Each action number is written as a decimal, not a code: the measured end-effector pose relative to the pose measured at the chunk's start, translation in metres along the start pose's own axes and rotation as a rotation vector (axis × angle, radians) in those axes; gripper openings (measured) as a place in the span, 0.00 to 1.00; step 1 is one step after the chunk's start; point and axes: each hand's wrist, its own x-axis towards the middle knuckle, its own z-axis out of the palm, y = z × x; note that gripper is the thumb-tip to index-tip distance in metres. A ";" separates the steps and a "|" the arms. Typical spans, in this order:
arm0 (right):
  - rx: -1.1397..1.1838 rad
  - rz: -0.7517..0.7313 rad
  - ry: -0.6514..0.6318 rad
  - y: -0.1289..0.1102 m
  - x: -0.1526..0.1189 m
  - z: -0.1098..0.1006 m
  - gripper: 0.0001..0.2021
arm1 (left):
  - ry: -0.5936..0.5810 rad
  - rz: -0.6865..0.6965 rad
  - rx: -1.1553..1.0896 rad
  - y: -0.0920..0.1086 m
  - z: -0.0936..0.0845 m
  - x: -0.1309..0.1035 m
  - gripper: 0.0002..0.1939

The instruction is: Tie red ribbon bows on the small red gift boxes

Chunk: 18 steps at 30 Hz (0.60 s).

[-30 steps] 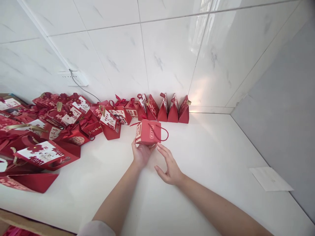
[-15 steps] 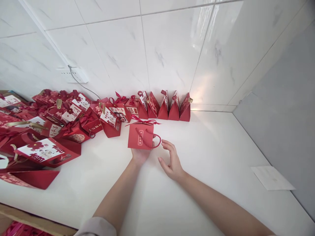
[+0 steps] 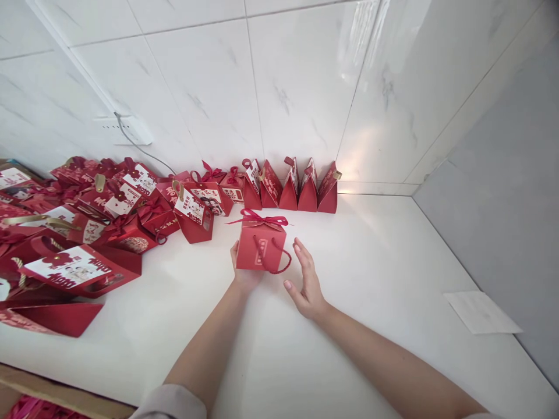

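A small red gift box [image 3: 248, 247] with a ribbon bow on top and a twisted rope handle on its side rests in my left hand [image 3: 247, 278]. That hand supports it from below and at its left side; most of the fingers are hidden behind the box. To the right of the box, my right hand [image 3: 307, 286] is held apart from it, thumb and fingers spread, with nothing in them. The rope handle [image 3: 286, 265] hangs in the gap between the box and my right hand.
Several red triangular boxes [image 3: 308, 195] stand along the tiled wall. More red gift boxes [image 3: 131, 235] crowd the left of the white table [image 3: 371, 262]. A white sheet [image 3: 480, 312] lies at the right edge. At lower left, a cardboard box [image 3: 65, 393] holds red ribbons.
The gift box has shifted a little to the right and turned, showing more of its bow. My right hand stays spread beside it, slightly lower.
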 end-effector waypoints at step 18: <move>0.809 0.726 0.197 0.034 0.023 -0.005 0.26 | -0.144 0.260 0.577 -0.011 0.001 0.000 0.27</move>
